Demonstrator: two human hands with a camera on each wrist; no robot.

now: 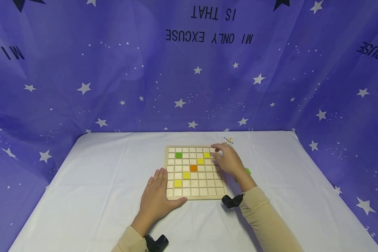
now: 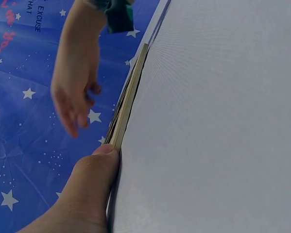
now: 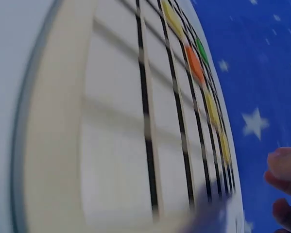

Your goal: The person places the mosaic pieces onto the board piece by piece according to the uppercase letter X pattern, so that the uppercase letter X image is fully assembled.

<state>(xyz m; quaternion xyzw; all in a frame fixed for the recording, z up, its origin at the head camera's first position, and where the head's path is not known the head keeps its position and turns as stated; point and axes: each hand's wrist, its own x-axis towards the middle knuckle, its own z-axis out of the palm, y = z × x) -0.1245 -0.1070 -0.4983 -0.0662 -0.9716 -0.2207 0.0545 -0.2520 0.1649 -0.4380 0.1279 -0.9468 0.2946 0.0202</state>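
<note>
A wooden grid board (image 1: 203, 193) lies flat on the white cloth. My left hand (image 1: 155, 196) rests at its lower left corner, straight fingers along the left side and the thumb (image 2: 94, 170) on the front edge. A diagonal line on the board holds yellow tiles (image 1: 177, 183) and one orange tile (image 1: 193, 168). One green tile (image 1: 178, 155) sits in the upper left part. Above the upper right corner hovers my right hand (image 1: 228, 159), fingers loosely bent. Nothing shows between those fingers (image 3: 286, 165) in the right wrist view.
A small printed pattern card (image 1: 229, 140) lies behind the board, near its right corner. Partly hidden by the right forearm, a green piece (image 1: 248, 171) lies on the cloth. A purple star-patterned curtain (image 1: 189, 87) hangs around the table (image 1: 82, 196).
</note>
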